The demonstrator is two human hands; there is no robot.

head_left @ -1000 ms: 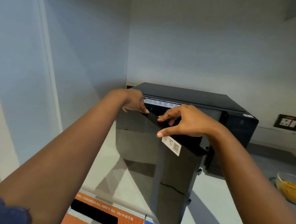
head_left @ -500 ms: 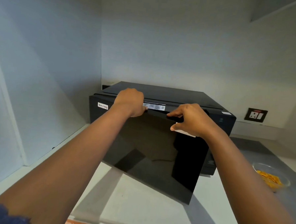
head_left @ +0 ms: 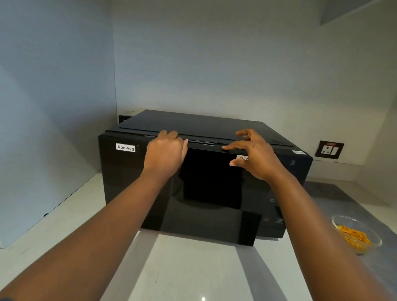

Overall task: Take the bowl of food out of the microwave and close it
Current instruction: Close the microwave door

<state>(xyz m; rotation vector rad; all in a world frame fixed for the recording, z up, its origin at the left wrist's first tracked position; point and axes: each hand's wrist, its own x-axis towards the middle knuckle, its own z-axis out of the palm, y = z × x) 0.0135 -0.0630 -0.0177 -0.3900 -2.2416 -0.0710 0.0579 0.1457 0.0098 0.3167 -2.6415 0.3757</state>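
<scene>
Left hand (head_left: 166,154) curled over the top edge of the microwave door (head_left: 204,192), right hand (head_left: 254,155) spread, fingertips pressing that edge, door now flush with the black microwave (head_left: 201,125) instead of ajar half a second ago, bowl of food (head_left: 356,234) on the counter (head_left: 186,276) at right

I've swung the microwave door (head_left: 204,187) from half-open to flush shut, and my right hand (head_left: 256,155) has spread its fingers.

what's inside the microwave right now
Cannot be seen: the dark door covers the microwave front, with the left hand and right hand at its top edge. The bowl of food sits outside, on the counter.
</scene>
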